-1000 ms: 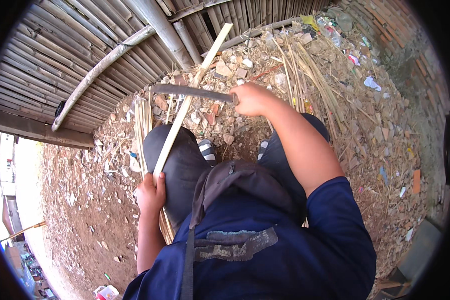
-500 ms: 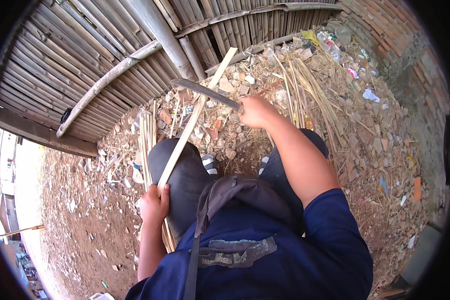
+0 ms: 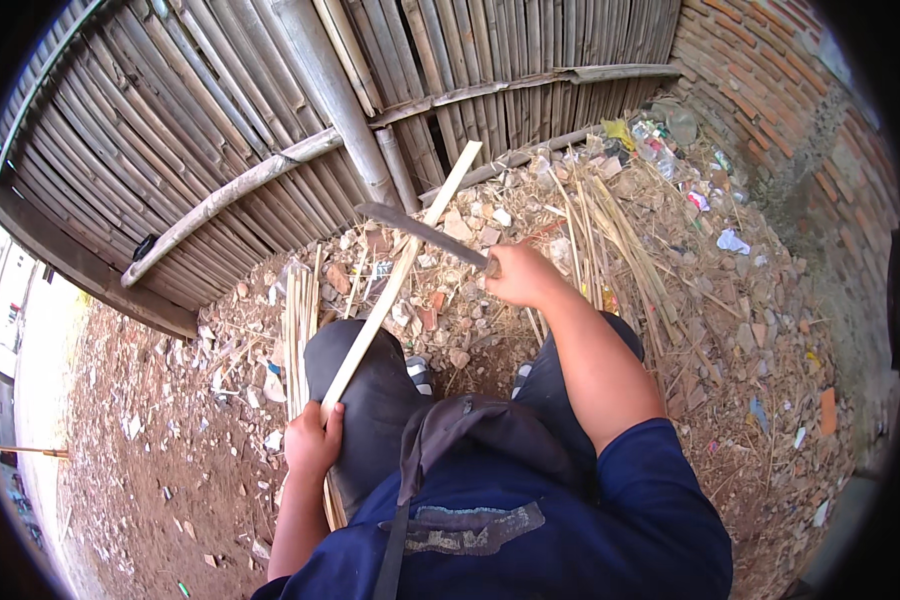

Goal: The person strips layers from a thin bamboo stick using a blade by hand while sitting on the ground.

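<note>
My left hand is closed round the lower end of a long, pale bamboo strip, which slants up and away to the right across my left thigh. In my right hand is the handle of a machete with a dark blade. The blade points to the far left and crosses the strip near its upper part; whether they touch I cannot tell. A bundle of bamboo strips lies beside my left leg, partly hidden by my left hand and forearm.
More split bamboo lies on the ground beyond my right knee. A bamboo wall rises in front, meeting a brick wall at the right. Stones, straw and plastic litter cover much of the dirt ground.
The whole view has tilted up a little, so everything sits lower in the picture. Both hands keep their holds, and the machete still crosses the strip at nearly the same place.
</note>
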A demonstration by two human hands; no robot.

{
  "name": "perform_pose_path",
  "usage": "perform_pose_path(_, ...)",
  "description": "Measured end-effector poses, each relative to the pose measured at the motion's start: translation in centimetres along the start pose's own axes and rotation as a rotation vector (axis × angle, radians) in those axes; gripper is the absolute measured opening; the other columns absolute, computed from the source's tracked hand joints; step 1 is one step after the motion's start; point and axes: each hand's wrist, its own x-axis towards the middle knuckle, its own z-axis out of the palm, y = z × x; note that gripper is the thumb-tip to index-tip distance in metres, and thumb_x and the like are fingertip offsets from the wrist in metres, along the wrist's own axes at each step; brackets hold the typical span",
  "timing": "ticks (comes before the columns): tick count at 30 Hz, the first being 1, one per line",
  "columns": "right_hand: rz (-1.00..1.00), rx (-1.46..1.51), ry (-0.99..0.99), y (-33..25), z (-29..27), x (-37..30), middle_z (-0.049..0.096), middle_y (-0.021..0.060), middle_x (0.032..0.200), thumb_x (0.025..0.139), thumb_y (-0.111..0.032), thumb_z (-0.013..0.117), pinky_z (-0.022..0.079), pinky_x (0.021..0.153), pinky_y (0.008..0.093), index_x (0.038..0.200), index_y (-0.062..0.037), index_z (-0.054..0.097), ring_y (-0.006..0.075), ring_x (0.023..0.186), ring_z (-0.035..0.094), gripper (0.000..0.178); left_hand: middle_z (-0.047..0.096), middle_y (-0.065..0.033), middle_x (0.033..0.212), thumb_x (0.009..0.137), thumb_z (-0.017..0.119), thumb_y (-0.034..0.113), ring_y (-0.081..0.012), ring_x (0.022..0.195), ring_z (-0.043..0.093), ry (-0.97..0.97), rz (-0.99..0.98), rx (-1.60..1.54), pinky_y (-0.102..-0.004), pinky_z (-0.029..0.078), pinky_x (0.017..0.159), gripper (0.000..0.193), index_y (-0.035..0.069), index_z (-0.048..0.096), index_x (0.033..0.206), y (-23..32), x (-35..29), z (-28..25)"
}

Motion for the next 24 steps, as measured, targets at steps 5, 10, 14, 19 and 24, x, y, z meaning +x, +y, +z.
perform_pose_path(5,-0.257,-0.096,-0.108,-2.5,2.1,-1.2,0.071,0.0168,0.088,0.079,-0.024,0.071,0.056,0.079,0.0475,0.097,-0.0087,0.069,0.0354,0.086,0.07,0.023,0.063,-0.0241,0.064,0.094,0.064,0.044,-0.0463,0.063,0.065,-0.021,-0.016,0.034,-0.055,0.051,0.058,0.047,0.003,0.054,0.074,0.1,-0.2,-0.6)
perform_pose_path(10,-0.305,-0.06,-0.097,-2.2,2.3,-0.5,0.071,0.0153,0.085,0.079,-0.03,0.075,0.055,0.076,0.0471,0.094,-0.0112,0.07,0.0349,0.086,0.07,0.024,0.064,-0.0243,0.065,0.094,0.064,0.045,-0.0464,0.063,0.065,-0.015,-0.034,0.009,-0.0556,0.051,0.059,0.047,0.003,0.056,0.075,0.3,-0.2,-0.5)
perform_pose_path(14,-0.11,-0.024,0.057,-0.1,1.4,0.1,0.071,0.0148,0.085,0.08,-0.038,0.077,0.055,0.075,0.0478,0.095,-0.0115,0.071,0.0349,0.085,0.07,0.031,0.063,-0.0249,0.065,0.095,0.063,0.045,-0.047,0.063,0.064,-0.016,-0.028,0.0,-0.0561,0.051,0.06,0.046,0.003,0.056,0.076,0.3,-0.2,-0.5)
perform_pose_path(19,0.01,-0.088,0.166,0.3,0.6,-0.3,0.072,0.0157,0.09,0.082,-0.035,0.075,0.056,0.077,0.0489,0.099,-0.0105,0.07,0.0362,0.087,0.07,0.031,0.063,-0.0264,0.067,0.096,0.061,0.044,-0.0485,0.065,0.064,-0.027,-0.02,-0.031,-0.0579,0.049,0.062,0.047,0.002,0.056,0.078,1.0,0.0,-1.0)
perform_pose_path(24,-0.13,-0.121,0.003,-2.8,1.2,-1.7,0.072,0.0144,0.094,0.081,-0.031,0.071,0.056,0.079,0.05,0.101,-0.0123,0.069,0.0363,0.093,0.07,0.027,0.064,-0.0247,0.065,0.094,0.064,0.046,-0.0465,0.063,0.065,-0.01,-0.029,0.041,-0.0555,0.052,0.059,0.046,0.003,0.055,0.078,0.5,-0.4,-0.9)
